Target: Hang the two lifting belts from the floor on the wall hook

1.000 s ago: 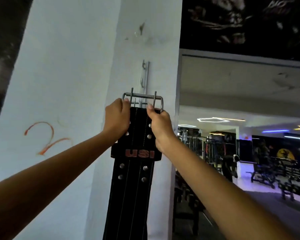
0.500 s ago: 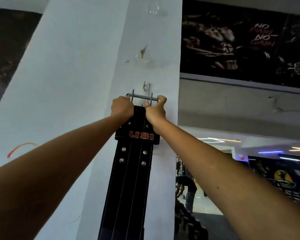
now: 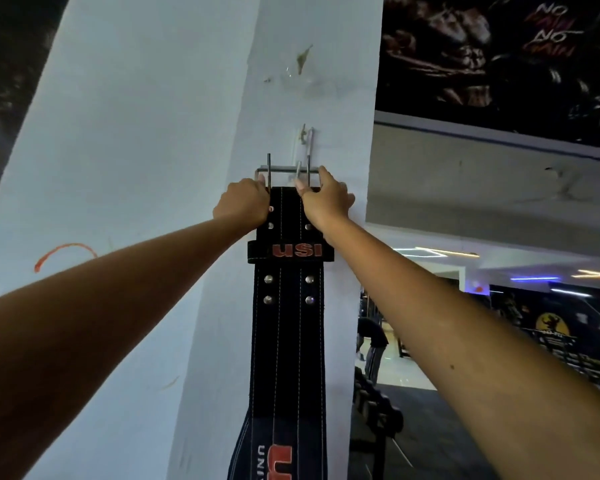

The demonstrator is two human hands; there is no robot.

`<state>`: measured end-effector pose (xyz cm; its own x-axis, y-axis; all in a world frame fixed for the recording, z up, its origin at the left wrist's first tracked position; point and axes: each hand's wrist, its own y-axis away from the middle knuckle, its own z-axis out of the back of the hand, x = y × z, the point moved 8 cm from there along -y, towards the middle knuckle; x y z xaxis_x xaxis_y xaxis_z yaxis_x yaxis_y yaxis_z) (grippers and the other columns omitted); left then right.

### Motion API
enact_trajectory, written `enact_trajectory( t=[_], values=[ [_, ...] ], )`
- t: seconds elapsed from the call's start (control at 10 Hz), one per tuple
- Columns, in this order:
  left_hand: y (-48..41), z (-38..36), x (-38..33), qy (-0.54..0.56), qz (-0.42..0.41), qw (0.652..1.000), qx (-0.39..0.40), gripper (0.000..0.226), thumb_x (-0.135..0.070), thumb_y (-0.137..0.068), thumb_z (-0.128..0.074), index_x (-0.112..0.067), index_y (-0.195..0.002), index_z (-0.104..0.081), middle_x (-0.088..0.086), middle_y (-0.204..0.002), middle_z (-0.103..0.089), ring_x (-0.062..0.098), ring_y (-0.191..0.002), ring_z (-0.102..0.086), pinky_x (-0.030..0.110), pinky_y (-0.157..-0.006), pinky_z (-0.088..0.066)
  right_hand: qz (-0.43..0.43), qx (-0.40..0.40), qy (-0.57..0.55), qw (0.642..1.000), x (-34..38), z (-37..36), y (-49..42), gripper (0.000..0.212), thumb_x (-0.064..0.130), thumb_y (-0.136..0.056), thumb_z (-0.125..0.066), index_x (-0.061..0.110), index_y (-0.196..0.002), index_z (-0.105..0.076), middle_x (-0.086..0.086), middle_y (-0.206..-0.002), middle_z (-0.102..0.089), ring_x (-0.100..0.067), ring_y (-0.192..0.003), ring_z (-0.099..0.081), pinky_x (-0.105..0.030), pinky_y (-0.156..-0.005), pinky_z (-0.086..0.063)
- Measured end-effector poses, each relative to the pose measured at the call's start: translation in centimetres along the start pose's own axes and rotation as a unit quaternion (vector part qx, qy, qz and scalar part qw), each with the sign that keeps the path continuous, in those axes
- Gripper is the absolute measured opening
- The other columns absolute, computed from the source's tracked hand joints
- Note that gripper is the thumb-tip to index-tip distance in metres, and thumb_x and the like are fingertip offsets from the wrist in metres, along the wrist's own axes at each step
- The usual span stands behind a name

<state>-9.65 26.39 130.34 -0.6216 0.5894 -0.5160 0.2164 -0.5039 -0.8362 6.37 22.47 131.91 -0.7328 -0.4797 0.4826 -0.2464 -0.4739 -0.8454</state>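
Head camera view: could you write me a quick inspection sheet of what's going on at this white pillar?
Surface: white pillar, scuffed, with an orange scrawl on its left face.
Job's things: black USI lifting belt hanging down the pillar; its steel buckle is held up at the wall hook; whether it is hooked on cannot be told. Second belt: not clearly seen.
Clutter: nothing seen.
Grippers: left hand grips the belt's top left; right hand holds the top right, fingers on the buckle bar.
Cables: nothing seen.
Surroundings: dark wall mural upper right; dim gym floor with ceiling lights and a person beyond.
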Motion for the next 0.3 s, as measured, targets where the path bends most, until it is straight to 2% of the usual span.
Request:
enact_trajectory(
  t=[0.1, 0.2, 0.3],
  values=[
    [2.5, -0.4, 0.4, -0.016, -0.074, 0.997, 0.009, 0.042, -0.031, -0.102, -0.026, -0.001, -0.112, -0.053, 0.024, -0.113, -0.059, 0.043, -0.105, -0.055, 0.047, -0.081, -0.043, 0.029, -0.001, 0.076, 0.997, -0.9, -0.4, 2.1, 0.057, 0.036, -0.101, -0.045, 0.024, -0.153, -0.026, -0.013, -0.146, -0.041, -0.033, -0.138, -0.028, -0.050, -0.104, -0.040],
    [4.0, 0.0, 1.3, 0.039, -0.105, 0.994, 0.019, 0.036, -0.032, -0.099, -0.030, -0.007, -0.112, -0.051, 0.021, -0.111, -0.062, 0.040, -0.105, -0.056, 0.048, -0.084, -0.046, 0.070, 0.012, 0.099, 0.993, -1.3, -0.9, 5.2, 0.056, 0.027, -0.103, -0.041, 0.018, -0.154, -0.021, -0.011, -0.141, -0.049, -0.031, -0.136, -0.033, -0.048, -0.105, -0.041],
    [7.3, 0.8, 1.9, 0.084, -0.147, 0.985, 0.012, 0.042, -0.034, -0.099, -0.031, -0.013, -0.133, -0.043, 0.015, -0.130, -0.057, 0.033, -0.122, -0.049, 0.048, -0.097, -0.044, 0.090, 0.006, 0.031, 0.995, -2.0, -1.9, 8.6, 0.052, 0.029, -0.106, -0.033, 0.010, -0.153, -0.025, -0.008, -0.156, -0.038, -0.024, -0.146, -0.027, -0.037, -0.118, -0.027]
  ],
)
